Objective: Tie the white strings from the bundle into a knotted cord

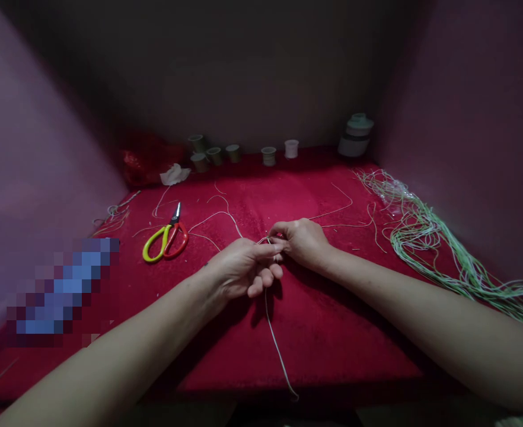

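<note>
My left hand (250,264) is turned partly palm up near the middle of the red cloth, thumb and fingers pinching thin pale cord. Against its fingertips, my right hand (303,240) is closed on the same cord, where a small greenish knot shows between the hands. One cord end (276,339) hangs from the left fingers toward the front edge of the table. Other strands (226,213) run out behind the hands to the left and right. Scissors (168,237) with one yellow and one red handle lie left of my left hand, blades pointing away.
Green and white cords (439,249) lie bundled at the right. Several small spools (268,156), a lidded container (356,136) and a red plastic bag (148,160) stand along the back. A blurred blue item (72,284) is at the left. Walls rise on both sides.
</note>
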A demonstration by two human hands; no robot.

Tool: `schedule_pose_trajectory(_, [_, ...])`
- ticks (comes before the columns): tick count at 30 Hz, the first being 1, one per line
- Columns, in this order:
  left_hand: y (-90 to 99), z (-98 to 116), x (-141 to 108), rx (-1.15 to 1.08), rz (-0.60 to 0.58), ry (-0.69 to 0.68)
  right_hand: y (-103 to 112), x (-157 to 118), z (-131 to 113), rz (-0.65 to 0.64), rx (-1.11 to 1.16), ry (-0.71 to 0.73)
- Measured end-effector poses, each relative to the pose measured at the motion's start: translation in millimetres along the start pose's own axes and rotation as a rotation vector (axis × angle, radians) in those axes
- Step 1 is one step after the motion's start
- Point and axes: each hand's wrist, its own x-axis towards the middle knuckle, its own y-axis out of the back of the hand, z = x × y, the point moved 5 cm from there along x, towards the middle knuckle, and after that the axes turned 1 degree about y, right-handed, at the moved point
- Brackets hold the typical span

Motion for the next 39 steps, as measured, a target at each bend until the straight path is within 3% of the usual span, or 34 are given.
schedule_pose_trajectory(3, [-3.1, -5.4, 0.4, -0.096, -0.002, 0.093, 0.6, -0.3, 0.1, 0.007, -0.011, -0.002])
schedule_pose_trajectory(13, [-0.3, -8.9, -0.4, 0.156, 0.018, -0.049, 3.5, -0.9, -2.4, 0.040, -0.022, 0.023])
schedule_pose_trajectory(22, [-0.3, -8.8, -1.3, 0.312, 0.010, -0.037, 0.9, -1.6, -3.2, 0.034, -0.061, 0.031])
schedule_pose_trajectory(26, [2.3, -4.1, -9.3, 0.478, 0.080, -0.129, 0.8, -4.5, -2.7, 0.009, -0.048, 0.039])
schedule_pose_trajectory(29, [8.6, 4.2, -18.0, 0.605, 0.225, -0.307, 9.4, -5.6, -0.5, 0.013, 0.024, 0.009])
schedule_pose_trajectory(31, [13.3, 6.5, -21.0, 0.579, 0.261, -0.374, 16.4, -5.3, 0.0, -0.012, 0.058, -0.008])
schedule_pose_trajectory(36, [15.1, -3.6, -11.8, 0.104, -0.092, -0.210, 23.4, -5.3, -5.5, -0.219, 0.147, 0.009])
schedule_pose_trajectory(39, [15.9, -4.6, -8.3, -0.052, -0.196, -0.188, 18.9, -8.3, -5.9, -0.353, 0.250, -0.029])
